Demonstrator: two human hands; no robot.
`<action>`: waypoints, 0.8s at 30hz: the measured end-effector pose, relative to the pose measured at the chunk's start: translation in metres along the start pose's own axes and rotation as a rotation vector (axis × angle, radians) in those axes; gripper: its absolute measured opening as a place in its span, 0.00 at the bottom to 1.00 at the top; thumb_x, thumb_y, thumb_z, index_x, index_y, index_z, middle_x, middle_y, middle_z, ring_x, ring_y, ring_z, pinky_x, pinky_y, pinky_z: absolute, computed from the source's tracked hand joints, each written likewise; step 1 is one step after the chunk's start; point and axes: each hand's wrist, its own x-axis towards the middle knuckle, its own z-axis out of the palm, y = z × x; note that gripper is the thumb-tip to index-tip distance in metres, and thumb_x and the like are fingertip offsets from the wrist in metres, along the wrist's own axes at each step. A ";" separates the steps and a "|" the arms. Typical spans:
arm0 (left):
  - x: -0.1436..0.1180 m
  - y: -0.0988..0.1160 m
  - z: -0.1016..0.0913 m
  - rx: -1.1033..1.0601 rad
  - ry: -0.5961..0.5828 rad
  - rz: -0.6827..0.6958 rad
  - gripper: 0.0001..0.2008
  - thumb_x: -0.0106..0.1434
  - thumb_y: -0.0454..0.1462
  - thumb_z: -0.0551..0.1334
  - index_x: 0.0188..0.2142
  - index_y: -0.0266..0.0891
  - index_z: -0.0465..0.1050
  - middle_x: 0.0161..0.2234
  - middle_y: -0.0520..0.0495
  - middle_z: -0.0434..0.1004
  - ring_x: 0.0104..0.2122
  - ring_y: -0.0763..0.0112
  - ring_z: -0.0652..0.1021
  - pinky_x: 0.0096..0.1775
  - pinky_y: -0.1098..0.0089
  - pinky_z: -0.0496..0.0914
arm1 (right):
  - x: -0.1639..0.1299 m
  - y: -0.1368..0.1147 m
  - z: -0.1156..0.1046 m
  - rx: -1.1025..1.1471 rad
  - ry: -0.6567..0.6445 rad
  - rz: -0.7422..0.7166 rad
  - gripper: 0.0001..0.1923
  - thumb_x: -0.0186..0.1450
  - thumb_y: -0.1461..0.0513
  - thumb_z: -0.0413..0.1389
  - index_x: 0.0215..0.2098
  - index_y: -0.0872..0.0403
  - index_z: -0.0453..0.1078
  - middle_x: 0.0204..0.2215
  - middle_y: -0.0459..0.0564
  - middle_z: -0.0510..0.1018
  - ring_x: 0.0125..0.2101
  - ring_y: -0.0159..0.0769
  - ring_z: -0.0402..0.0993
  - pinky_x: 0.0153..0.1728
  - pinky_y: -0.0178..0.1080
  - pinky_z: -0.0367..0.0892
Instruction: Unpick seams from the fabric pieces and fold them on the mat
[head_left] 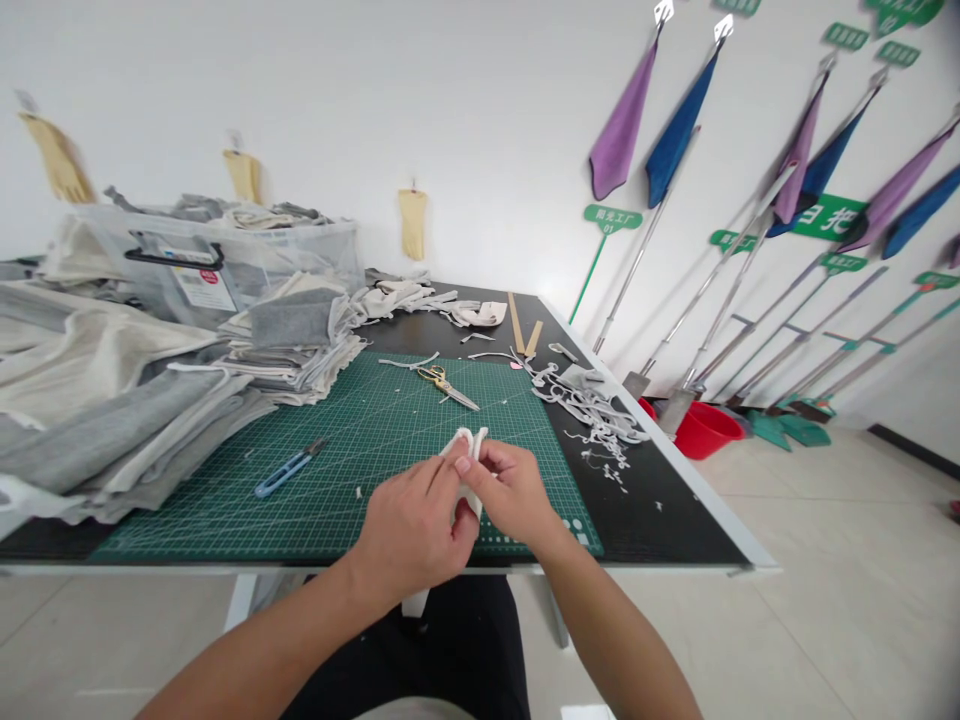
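Between my two hands, above the front of a green cutting mat (337, 500), is a folded strip of white cloth (469, 440). My left hand (420, 515) is closed around its left side, and the fingers of my right hand (517, 490) pinch its right side. The cloth's upper edges stick out past the fingertips; most of the rest is hidden by the hands. Beyond them on the mat lie scissors with yellow handles (448, 386). A light-blue seam ripper or small cutter (289, 468) rests on the mat to the left.
Stacks of grey and white cloth (292, 340) fill the table's left, before a clear plastic bin (285, 250). Cloth scraps (581, 395) lie at the right, near wooden strips (516, 322). Mops (645, 250) and a red bucket (705, 430) stand by the wall.
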 end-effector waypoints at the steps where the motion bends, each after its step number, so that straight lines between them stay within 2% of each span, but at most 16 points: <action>1: -0.001 0.001 -0.002 0.002 -0.008 0.016 0.30 0.55 0.35 0.57 0.59 0.34 0.57 0.41 0.38 0.75 0.40 0.57 0.76 0.39 0.62 0.72 | 0.000 0.000 -0.002 0.006 -0.003 0.001 0.18 0.64 0.54 0.53 0.21 0.55 0.61 0.18 0.40 0.61 0.21 0.26 0.56 0.22 0.30 0.53; 7: -0.004 0.001 -0.017 -0.063 -0.008 0.103 0.35 0.54 0.38 0.56 0.61 0.32 0.53 0.47 0.34 0.72 0.41 0.56 0.76 0.39 0.61 0.72 | -0.003 -0.005 -0.012 -0.023 -0.067 -0.045 0.18 0.66 0.56 0.50 0.20 0.55 0.60 0.18 0.41 0.59 0.21 0.26 0.55 0.22 0.31 0.53; 12: -0.007 -0.004 -0.028 -0.190 -0.053 0.194 0.30 0.59 0.35 0.51 0.61 0.32 0.52 0.41 0.37 0.74 0.38 0.61 0.76 0.39 0.62 0.72 | -0.007 -0.007 -0.017 -0.115 -0.114 -0.129 0.14 0.63 0.61 0.50 0.21 0.55 0.63 0.18 0.41 0.61 0.21 0.27 0.57 0.23 0.31 0.55; 18: -0.012 -0.005 -0.025 -0.233 -0.064 0.194 0.27 0.61 0.31 0.51 0.60 0.33 0.54 0.38 0.40 0.73 0.36 0.65 0.75 0.37 0.67 0.71 | -0.012 -0.010 -0.015 -0.099 -0.129 -0.215 0.08 0.57 0.66 0.50 0.21 0.54 0.61 0.18 0.41 0.64 0.21 0.26 0.58 0.25 0.30 0.57; 24: -0.019 -0.004 -0.024 -0.226 -0.024 0.198 0.27 0.60 0.30 0.53 0.60 0.32 0.54 0.39 0.40 0.71 0.36 0.65 0.73 0.39 0.67 0.71 | -0.015 -0.015 -0.013 -0.139 -0.158 -0.199 0.07 0.56 0.66 0.49 0.21 0.53 0.61 0.19 0.42 0.67 0.22 0.28 0.61 0.26 0.32 0.60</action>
